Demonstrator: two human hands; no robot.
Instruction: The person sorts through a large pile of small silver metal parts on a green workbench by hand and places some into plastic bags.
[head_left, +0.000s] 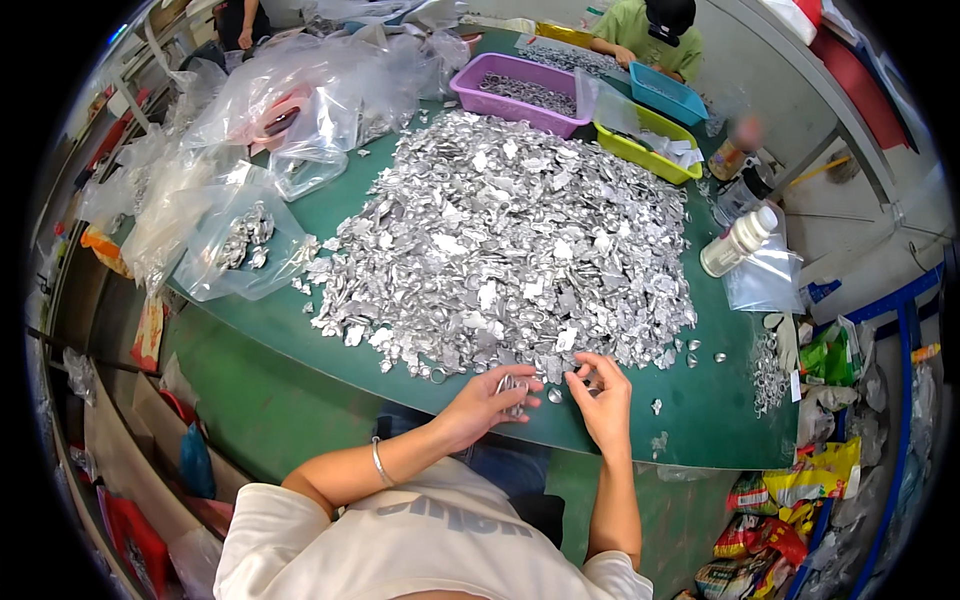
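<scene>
The person wears a white short-sleeved T-shirt with dark lettering across the chest, the sleeves ending above the elbows and leaving both forearms bare. A thin silver bangle circles the wrist just behind the left hand (487, 402); the right hand (603, 397) wears nothing.

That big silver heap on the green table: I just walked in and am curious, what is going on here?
A person sits at the green table, working at the near edge of a large heap of small silvery metal pieces. The left hand holds a few thin metal rings; the right hand pinches a small piece beside it. Clear plastic bags and purple, yellow and blue bins lie beyond.
</scene>
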